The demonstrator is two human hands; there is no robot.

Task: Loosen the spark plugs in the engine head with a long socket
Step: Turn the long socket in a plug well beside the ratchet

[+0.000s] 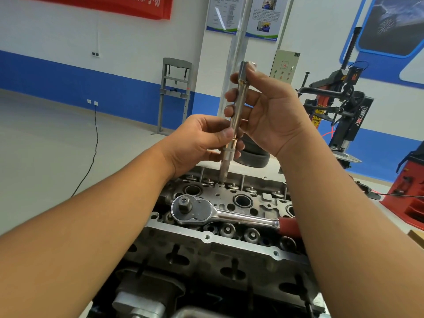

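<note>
The long socket (235, 125) is a slim, bright steel tube held nearly upright above the engine head (229, 239), leaning slightly to the right at the top; a wider collar sits low on its shaft, a brassy band just above that, and the narrow lower end reaches down to the far edge of the head's top face, where it meets the metal beside a row of valve springs. The left hand (197, 143) pinches the shaft near the collar, thumb in front and fingers curled behind. The right hand (268, 111) grasps the upper half, fingers wrapped over the shaft from the right and the thumb pressed beside the top end. Whether the tip sits in a plug well or only touches the surface cannot be told, and no spark plug is visible in the dark round wells. A chrome ratchet wrench (220, 212) lies flat across the middle of the head, its square drive facing up at the left; its red grip is cut off behind the right forearm. The near part of the engine is dark and hard to read.
</note>
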